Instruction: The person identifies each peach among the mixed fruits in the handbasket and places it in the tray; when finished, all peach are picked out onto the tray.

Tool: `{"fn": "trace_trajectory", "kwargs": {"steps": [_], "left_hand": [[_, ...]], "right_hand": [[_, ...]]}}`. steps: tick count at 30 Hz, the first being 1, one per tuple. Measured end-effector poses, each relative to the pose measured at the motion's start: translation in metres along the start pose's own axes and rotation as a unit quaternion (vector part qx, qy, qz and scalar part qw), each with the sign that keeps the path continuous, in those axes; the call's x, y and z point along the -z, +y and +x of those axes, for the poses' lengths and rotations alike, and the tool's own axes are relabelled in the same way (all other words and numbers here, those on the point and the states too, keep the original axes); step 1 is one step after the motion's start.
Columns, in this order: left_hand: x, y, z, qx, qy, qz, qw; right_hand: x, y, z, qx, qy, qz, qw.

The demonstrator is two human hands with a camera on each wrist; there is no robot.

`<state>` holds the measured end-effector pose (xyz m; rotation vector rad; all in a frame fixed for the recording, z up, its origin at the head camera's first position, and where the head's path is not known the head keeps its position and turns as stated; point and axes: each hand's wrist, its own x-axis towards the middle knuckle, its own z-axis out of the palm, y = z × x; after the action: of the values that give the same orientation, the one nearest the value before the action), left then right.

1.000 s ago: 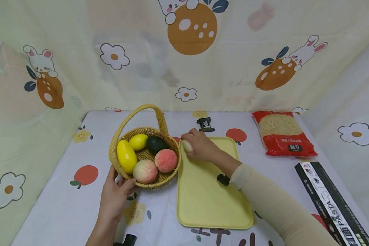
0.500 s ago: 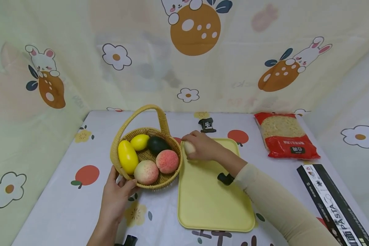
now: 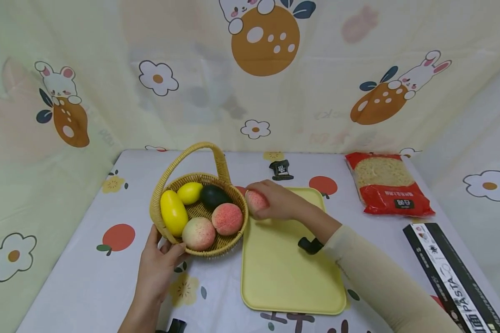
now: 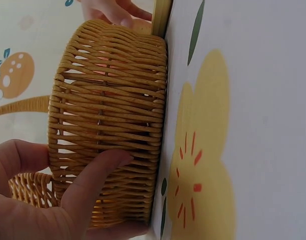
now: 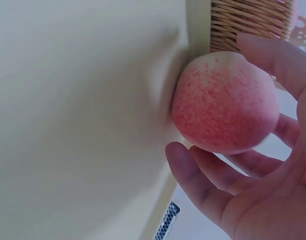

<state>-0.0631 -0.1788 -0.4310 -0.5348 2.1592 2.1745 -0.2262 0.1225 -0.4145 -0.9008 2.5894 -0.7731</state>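
A wicker basket (image 3: 216, 252) with a tall handle stands left of a yellow tray (image 3: 291, 268). My left hand (image 3: 160, 266) grips its near left side, the thumb (image 4: 100, 175) lying along the woven wall. In the basket are two peaches, a yellow oval fruit (image 3: 173, 212), a lemon (image 3: 189, 192) and a dark green oval fruit (image 3: 214, 197). At the tray's far left corner, my right hand (image 3: 278, 200) has its fingers curled round another peach (image 5: 225, 102). In the right wrist view this peach sits low against the tray, its pink side showing.
A small black packet (image 3: 281, 170) lies beyond the tray. At the right are a red bag of dry noodles (image 3: 387, 182) and a long black pasta box (image 3: 452, 277). Patterned cloth (image 3: 191, 111) hangs behind the table.
The peach at my right hand has turned, its pale side giving way to pink. That hand shifts slightly to the right. My left hand keeps its grip on the basket.
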Motion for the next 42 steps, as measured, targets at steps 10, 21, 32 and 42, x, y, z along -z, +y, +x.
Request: {"fn": "trace_trajectory", "kwargs": {"steps": [10, 21, 32, 42], "left_hand": [[-0.001, 0.0, 0.0, -0.003, 0.004, -0.001, 1.0], [0.0, 0.0, 0.001, -0.001, 0.003, -0.003, 1.0], [0.0, 0.0, 0.002, -0.006, -0.001, -0.009, 0.9999], [0.001, -0.003, 0.002, -0.003, -0.004, -0.005, 1.0]], "right_hand": [[0.026, -0.002, -0.031, -0.001, 0.043, 0.014, 0.999], [0.034, -0.043, -0.044, 0.06, 0.062, 0.042, 0.9954], [0.018, -0.094, -0.012, 0.099, -0.018, -0.038, 0.9942], [0.003, -0.095, 0.007, 0.089, -0.068, -0.045, 0.9927]]}}
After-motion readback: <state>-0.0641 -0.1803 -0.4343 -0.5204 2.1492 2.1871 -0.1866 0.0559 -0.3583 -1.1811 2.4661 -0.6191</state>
